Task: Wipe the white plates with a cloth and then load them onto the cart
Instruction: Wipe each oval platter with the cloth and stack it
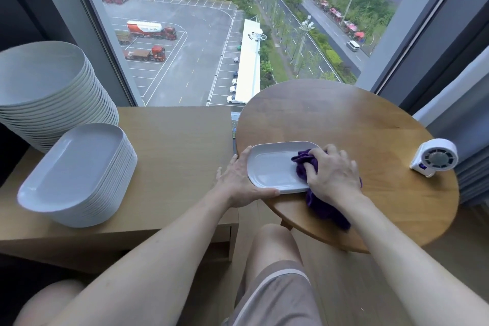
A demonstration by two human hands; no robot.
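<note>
The round brown wooden counter point(357, 124) carried the work, while the long pale wooden counter point(180, 145) beside it held a tall stack of round white plates point(45, 79) and a lower stack of oblong white plates point(76, 167). Wiping was the step in hand. A single oblong white plate point(272, 167) lay at the round counter's near edge, the left hand point(235, 182) with its grip clasped round the plate's left end. The right hand point(333, 172) had its grip bunched on a crumpled purple cloth point(304, 157) pressed into the plate's right side. Next, the remaining surface likely needed a pass before loading; no cart was visible. A small white handheld fan point(436, 157) showed no legible writing.
</note>
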